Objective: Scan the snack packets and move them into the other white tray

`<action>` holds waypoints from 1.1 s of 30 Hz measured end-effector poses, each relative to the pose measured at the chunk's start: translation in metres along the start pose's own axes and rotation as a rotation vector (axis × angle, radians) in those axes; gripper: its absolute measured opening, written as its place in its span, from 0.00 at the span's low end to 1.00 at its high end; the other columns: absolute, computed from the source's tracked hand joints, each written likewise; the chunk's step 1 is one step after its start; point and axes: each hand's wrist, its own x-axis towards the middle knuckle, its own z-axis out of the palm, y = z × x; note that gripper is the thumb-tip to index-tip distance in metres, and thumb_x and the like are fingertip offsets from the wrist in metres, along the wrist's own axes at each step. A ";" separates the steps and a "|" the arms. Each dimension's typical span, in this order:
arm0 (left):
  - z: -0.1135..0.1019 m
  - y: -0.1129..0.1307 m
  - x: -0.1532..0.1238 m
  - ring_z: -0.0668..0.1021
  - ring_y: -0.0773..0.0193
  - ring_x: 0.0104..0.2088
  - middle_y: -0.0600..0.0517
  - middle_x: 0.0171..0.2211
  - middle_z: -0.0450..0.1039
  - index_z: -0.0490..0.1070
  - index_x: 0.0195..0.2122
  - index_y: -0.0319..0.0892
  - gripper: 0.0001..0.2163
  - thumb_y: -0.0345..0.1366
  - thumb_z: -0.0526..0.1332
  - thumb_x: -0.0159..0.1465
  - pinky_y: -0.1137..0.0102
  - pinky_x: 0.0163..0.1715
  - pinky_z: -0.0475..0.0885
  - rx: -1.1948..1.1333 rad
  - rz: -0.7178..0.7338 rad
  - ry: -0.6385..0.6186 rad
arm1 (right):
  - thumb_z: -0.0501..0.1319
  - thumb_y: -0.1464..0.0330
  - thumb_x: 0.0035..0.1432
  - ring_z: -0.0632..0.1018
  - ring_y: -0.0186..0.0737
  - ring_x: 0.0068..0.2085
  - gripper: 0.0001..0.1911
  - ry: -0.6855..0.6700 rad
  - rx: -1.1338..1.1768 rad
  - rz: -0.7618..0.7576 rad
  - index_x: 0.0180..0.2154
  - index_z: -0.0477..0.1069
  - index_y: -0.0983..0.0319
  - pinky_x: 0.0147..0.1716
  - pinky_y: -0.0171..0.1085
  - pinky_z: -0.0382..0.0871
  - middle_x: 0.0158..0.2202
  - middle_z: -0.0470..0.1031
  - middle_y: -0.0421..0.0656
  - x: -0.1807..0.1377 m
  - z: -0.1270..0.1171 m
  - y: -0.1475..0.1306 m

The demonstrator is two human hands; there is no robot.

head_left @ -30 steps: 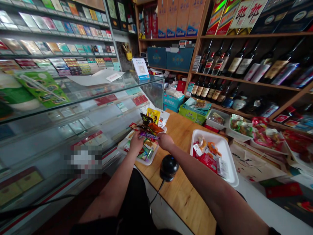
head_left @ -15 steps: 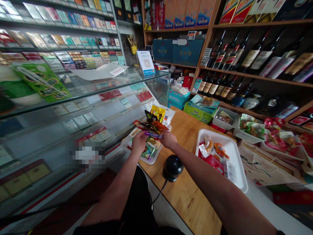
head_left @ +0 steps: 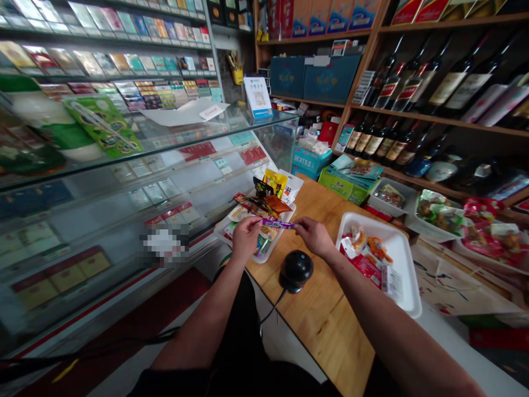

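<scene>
A slim purple candy pack (head_left: pixel 278 224) is stretched level between my two hands. My left hand (head_left: pixel 247 238) pinches its left end, and my right hand (head_left: pixel 314 236) pinches the right end. Just beneath and behind it stands a white tray (head_left: pixel 268 255) heaped with packaged snacks. Among these are a yellow packet (head_left: pixel 275 182), a black packet (head_left: pixel 262 188) and a reddish-brown packet (head_left: pixel 278 204). The fine print on the purple pack is too small to read. Below my hands, a round black scanner (head_left: pixel 296 268) with a cable sits on the wooden table (head_left: pixel 326 309).
To the right, a second white tray (head_left: pixel 407 275) holds several snack packs. A glass display counter (head_left: pixel 165 160) runs along the left. Shelves of wine bottles (head_left: pixel 448 82) rise at the back right, above a green box (head_left: pixel 345 184) and bins of wrapped snacks (head_left: pixel 438 212).
The purple pack has come away from the pile and is now held out between both hands. My right hand has moved right, apart from my left. The view has shifted slightly.
</scene>
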 end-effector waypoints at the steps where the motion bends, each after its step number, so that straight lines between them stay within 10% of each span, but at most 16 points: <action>1: 0.002 0.003 -0.002 0.78 0.59 0.42 0.47 0.40 0.77 0.77 0.42 0.41 0.11 0.40 0.62 0.64 0.65 0.47 0.72 0.025 0.011 -0.005 | 0.56 0.62 0.66 0.77 0.36 0.33 0.13 0.006 0.049 0.031 0.40 0.75 0.62 0.35 0.34 0.68 0.32 0.78 0.42 -0.006 -0.004 0.003; 8: 0.024 0.016 -0.018 0.78 0.60 0.37 0.48 0.36 0.78 0.77 0.43 0.39 0.14 0.44 0.64 0.62 0.67 0.40 0.73 -0.118 -0.134 -0.124 | 0.56 0.63 0.63 0.79 0.35 0.30 0.15 0.089 0.401 0.207 0.46 0.71 0.66 0.32 0.33 0.72 0.29 0.78 0.44 -0.037 -0.017 0.033; 33: 0.055 -0.015 -0.014 0.80 0.58 0.39 0.48 0.39 0.81 0.78 0.43 0.42 0.12 0.40 0.60 0.63 0.65 0.45 0.74 0.153 -0.013 -0.235 | 0.60 0.66 0.57 0.77 0.36 0.26 0.07 0.223 0.290 0.396 0.31 0.74 0.61 0.24 0.31 0.65 0.24 0.78 0.41 -0.074 0.016 0.083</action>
